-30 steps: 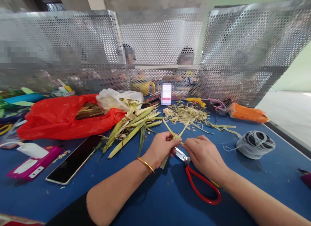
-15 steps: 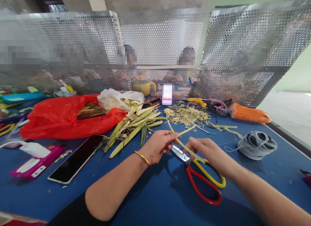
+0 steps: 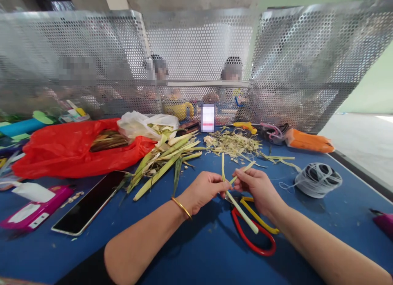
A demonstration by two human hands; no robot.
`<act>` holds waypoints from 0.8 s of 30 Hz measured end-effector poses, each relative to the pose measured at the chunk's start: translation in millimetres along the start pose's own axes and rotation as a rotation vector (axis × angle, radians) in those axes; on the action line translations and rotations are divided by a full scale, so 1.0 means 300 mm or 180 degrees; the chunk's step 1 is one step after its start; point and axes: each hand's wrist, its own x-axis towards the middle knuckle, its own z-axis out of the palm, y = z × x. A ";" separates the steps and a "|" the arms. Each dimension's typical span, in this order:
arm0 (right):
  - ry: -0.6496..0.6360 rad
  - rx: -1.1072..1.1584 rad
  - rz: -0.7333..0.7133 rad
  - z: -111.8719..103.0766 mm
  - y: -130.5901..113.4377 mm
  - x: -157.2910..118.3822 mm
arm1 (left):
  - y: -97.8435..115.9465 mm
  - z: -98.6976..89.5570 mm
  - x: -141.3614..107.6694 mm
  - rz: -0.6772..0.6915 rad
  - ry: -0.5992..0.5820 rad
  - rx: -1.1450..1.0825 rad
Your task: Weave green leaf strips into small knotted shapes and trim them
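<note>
My left hand (image 3: 209,189), with a gold bangle at the wrist, pinches pale green leaf strips (image 3: 244,213) where they cross. One strip runs down toward me over the scissors, and its other end points up. My right hand (image 3: 255,187) pinches another arm of the strips close to the crossing, its tip sticking out above the fingers. Below both hands, scissors (image 3: 254,246) with one red and one yellow handle lie on the blue table (image 3: 190,252). Their blades are mostly hidden behind the hands and strips.
Long green leaves (image 3: 162,170) lie beside a red plastic bag (image 3: 61,150) and a white bag (image 3: 147,123). Shredded scraps (image 3: 236,142), a grey twine ball (image 3: 318,180), a dark phone (image 3: 89,203), a purple power strip (image 3: 39,207) and an orange packet (image 3: 308,141) surround them. A perforated metal screen (image 3: 199,48) stands behind.
My right hand has moved off the strip's lower end, up and forward, and now pinches a different arm near the crossing. The lower end hangs free. The view has shifted slightly.
</note>
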 end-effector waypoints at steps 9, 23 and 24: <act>-0.0711 -0.2310 -0.1316 -0.028 -0.084 -0.032 | -0.015 0.019 -0.004 0.0115 -0.0348 0.0083; -0.0342 -0.1146 -0.0893 0.024 -0.023 -0.053 | -0.014 0.030 -0.017 0.0126 -0.0767 0.0119; -0.0433 -0.1347 -0.1047 0.014 -0.031 -0.044 | -0.012 0.030 -0.017 0.0099 -0.0720 0.0054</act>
